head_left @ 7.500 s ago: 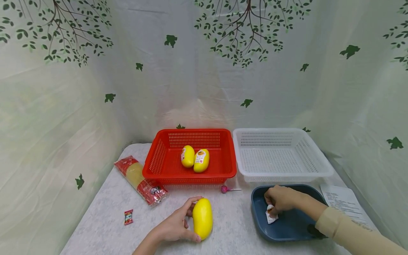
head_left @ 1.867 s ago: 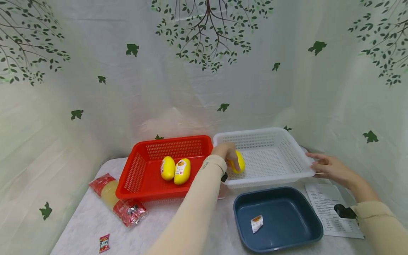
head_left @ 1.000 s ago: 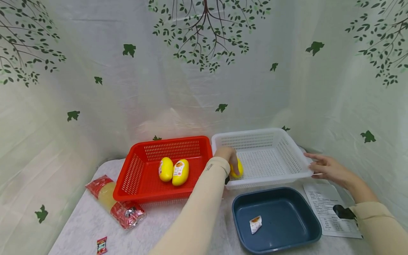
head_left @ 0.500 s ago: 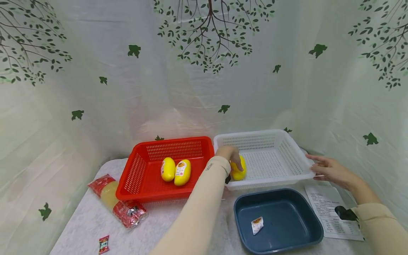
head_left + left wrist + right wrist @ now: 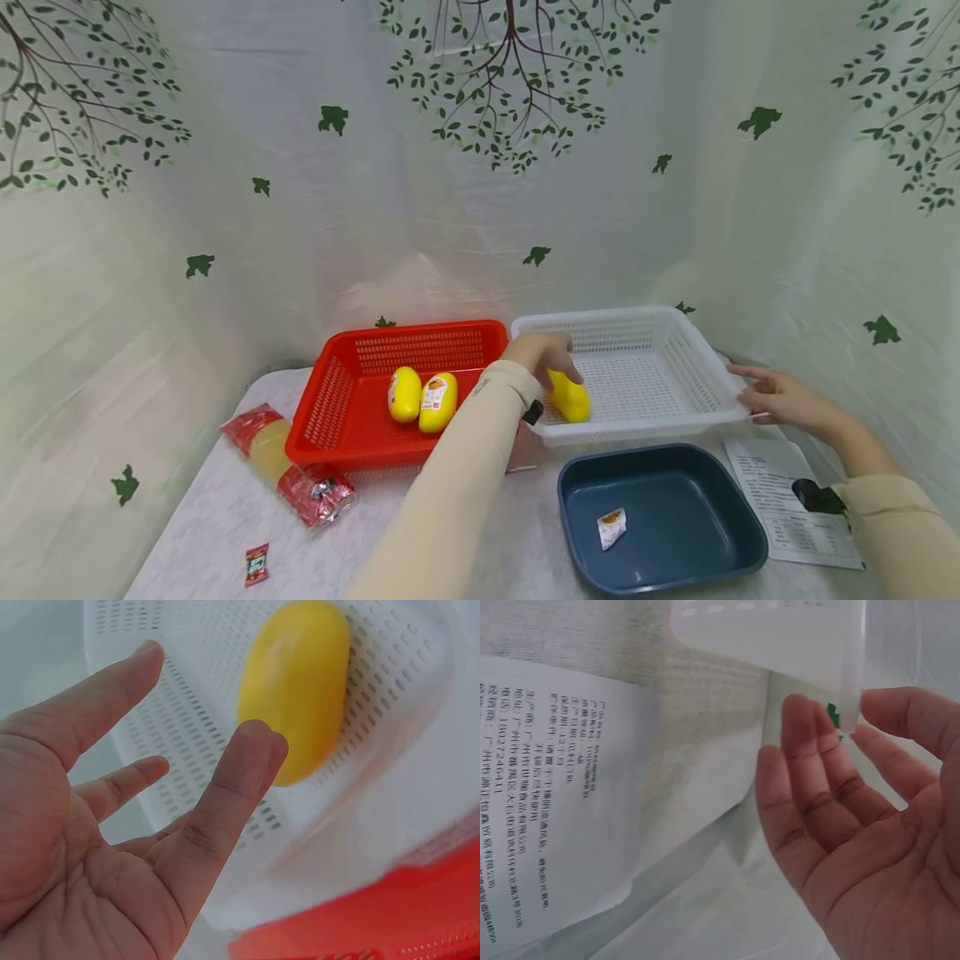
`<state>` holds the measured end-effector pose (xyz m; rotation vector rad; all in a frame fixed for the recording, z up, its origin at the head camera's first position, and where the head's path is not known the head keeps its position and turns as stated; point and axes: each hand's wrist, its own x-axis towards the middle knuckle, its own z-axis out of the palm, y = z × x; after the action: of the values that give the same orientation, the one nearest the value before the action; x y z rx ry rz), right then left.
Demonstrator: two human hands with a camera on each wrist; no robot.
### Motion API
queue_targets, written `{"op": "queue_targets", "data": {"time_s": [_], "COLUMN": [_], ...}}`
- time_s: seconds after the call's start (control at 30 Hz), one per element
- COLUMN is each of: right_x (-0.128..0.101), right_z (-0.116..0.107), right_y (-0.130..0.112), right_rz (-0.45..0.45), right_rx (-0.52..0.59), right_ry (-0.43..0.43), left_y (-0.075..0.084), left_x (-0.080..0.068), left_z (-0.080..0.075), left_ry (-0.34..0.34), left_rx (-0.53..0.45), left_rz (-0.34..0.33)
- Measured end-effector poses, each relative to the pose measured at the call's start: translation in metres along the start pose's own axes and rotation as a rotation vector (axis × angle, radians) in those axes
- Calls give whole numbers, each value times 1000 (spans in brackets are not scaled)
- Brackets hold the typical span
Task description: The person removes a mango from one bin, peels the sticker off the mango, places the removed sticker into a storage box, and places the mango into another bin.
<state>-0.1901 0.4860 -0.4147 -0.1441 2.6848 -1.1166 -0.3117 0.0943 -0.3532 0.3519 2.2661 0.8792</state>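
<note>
My left hand (image 5: 547, 354) hovers over the left end of the white basket (image 5: 637, 425) with its fingers spread and nothing in them. Just below it, a smooth yellow mango (image 5: 572, 400) lies in that basket. In the left wrist view the mango (image 5: 300, 682) rests on the perforated floor, and the fingertips of the left hand (image 5: 127, 847) overlap its lower end. My right hand (image 5: 795, 404) touches the basket's right rim with loosely extended fingers. In the right wrist view the rim stands right at the thumb and fingertips of the right hand (image 5: 870, 802).
Two labelled mangoes (image 5: 422, 398) lie in the red basket (image 5: 360, 460). A blue tub (image 5: 697, 575) in front holds a small white packet (image 5: 611, 528). At right lies a printed sheet (image 5: 787, 500). A red-and-clear bag (image 5: 288, 467) and a small red packet (image 5: 257, 564) lie at left.
Earlier my left hand held the mango on the table, then carried it into the white basket; now it has let go and lifted. My right hand moved from the tub to the basket rim.
</note>
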Motion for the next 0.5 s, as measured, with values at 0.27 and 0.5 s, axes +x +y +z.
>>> {"op": "queue_targets", "data": {"time_s": [0.27, 0.5], "right_x": [2, 7], "right_z": [-2, -6], "right_y": [-11, -24], "right_rz": [-14, -44], "right_rx": [-153, -224], "right_ry": [42, 81], "left_y": [-10, -32], "left_x": [-16, -30], "left_z": [-19, -45], "left_ry": [-37, 10], "left_rx": [69, 173], "left_rz": [104, 156]}}
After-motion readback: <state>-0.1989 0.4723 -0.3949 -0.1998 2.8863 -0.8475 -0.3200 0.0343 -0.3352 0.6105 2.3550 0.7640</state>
